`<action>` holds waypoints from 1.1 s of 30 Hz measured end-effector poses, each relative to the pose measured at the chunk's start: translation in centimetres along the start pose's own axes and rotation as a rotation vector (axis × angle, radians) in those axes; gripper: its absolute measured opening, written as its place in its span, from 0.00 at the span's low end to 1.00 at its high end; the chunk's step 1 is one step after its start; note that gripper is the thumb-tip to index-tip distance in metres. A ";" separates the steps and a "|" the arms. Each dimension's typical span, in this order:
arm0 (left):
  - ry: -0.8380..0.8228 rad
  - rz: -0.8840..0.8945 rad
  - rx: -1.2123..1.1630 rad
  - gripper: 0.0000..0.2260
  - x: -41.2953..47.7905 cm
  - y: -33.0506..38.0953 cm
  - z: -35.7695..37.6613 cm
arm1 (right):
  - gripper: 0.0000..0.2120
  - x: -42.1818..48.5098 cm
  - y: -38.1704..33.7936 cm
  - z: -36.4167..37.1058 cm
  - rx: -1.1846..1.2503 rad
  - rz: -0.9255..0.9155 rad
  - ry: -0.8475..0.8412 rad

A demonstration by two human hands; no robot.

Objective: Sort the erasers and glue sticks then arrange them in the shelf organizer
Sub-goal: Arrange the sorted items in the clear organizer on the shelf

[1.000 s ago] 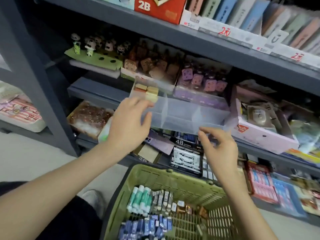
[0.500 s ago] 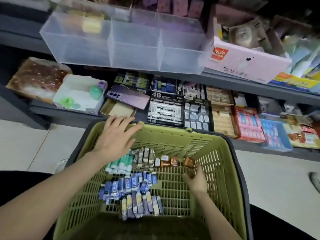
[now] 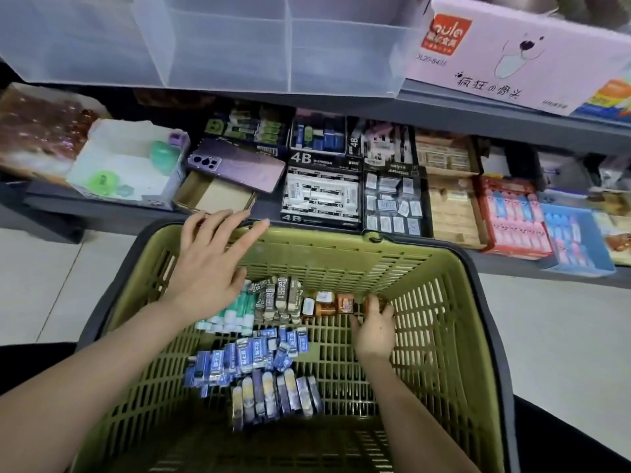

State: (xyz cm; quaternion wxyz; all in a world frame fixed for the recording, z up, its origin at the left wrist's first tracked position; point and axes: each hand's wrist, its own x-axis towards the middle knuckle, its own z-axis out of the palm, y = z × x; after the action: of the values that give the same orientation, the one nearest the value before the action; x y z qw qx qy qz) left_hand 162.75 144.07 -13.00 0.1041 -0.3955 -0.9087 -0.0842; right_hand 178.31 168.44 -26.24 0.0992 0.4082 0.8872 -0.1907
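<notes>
Fingers [image 3: 383,311] of the right hand [image 3: 374,332] are curled over the right end of a row of small brown and orange wrapped erasers [image 3: 327,303], and the end piece is gripped under them; most of that piece is hidden by the fingers. Fingers [image 3: 239,230] of the left hand [image 3: 210,271] are held straight and spread, with nothing grasped, above the far left corner of the olive-green slotted plastic basket [image 3: 341,245].

Partly under the left palm, white glue sticks with teal caps [image 3: 232,317] are laid side by side on the basket floor. Just beside them, to the right, grey-brown 2B erasers [image 3: 276,298] are packed in a block that touches the brown row. Nearer the person, blue-sleeved erasers [image 3: 246,356] are heaped loosely, and below them dark purple and yellow wrapped erasers [image 3: 276,397] are lined up on edge.

Beyond the basket, a grey metal shelf [image 3: 266,213] is stocked with black 4B eraser boxes [image 3: 321,194], and a purple smartphone [image 3: 235,163] is lying there across an open cardboard box. On the shelf above, the clear plastic divided organizer [image 3: 239,46] is seen, its visible compartments holding none of the basket's goods, with a pink cardboard box [image 3: 512,52] touching its right side.
</notes>
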 end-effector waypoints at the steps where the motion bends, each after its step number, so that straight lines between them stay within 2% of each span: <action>1: 0.004 0.000 0.001 0.41 0.0 0.0 0.0 | 0.25 0.1 0.0 0.1 -0.004 0.002 -0.004; 4: -0.006 -0.006 0.005 0.44 0.1 -0.1 0.0 | 0.23 0.2 0.2 -0.3 0.048 -0.021 -0.029; 8: -0.056 -0.030 -0.005 0.45 0.1 0.3 -0.6 | 0.23 0.1 0.6 -1.9 0.249 0.015 -0.109; 11: -0.107 -0.075 -0.061 0.44 0.3 0.7 -1.6 | 0.22 -1.1 0.1 -3.9 0.536 0.089 -0.181; 13: -0.128 -0.134 -0.146 0.39 0.3 1.6 -2.5 | 0.21 -2.4 -0.8 -5.9 0.785 0.102 -0.217; 16: -0.079 -0.311 -0.414 0.28 0.3 4.5 -4.1 | 0.18 -4.4 -3.1 -9.7 1.093 0.101 -0.315; 18: -0.088 -0.529 -0.747 0.23 0.5 6.9 -5.9 | 0.17 -5.9 -5.3 -12.3 1.212 0.036 -0.398; 20: -0.171 -0.700 -1.094 0.20 1.0 9.1 -7.7 | 0.18 -7.6 -7.8 -14.6 1.265 -0.082 -0.463; 22: -0.257 -0.805 -1.408 0.20 1.6 10.6 -9.4 | 0.16 -9.6 -10.3 -16.6 1.204 -0.244 -0.478; 25: -0.297 -1.077 -1.892 0.16 2.6 10.5 -12.3 | 0.18 -12.0 -13.4 -19.2 0.878 -0.549 -0.320; 27: -0.294 -1.149 -1.962 0.14 2.8 9.4 -14.0 | 0.25 -13.2 -14.8 -20.9 0.558 -0.724 -0.242; 29: -0.287 -1.150 -1.951 0.13 2.7 8.2 -15.4 | 0.30 -14.1 -15.9 -22.5 0.339 -0.820 -0.212; 33: -0.334 -1.163 -1.958 0.13 2.5 6.4 -18.0 | 0.21 -15.5 -18.0 -25.3 0.203 -0.895 -0.088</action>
State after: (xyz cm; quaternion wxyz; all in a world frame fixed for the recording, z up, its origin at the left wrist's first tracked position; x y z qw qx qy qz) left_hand 168.03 145.91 5.48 -0.4239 0.1661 -0.5011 -0.7359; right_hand 174.11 157.75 6.50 0.0041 -0.0159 0.9480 -0.3179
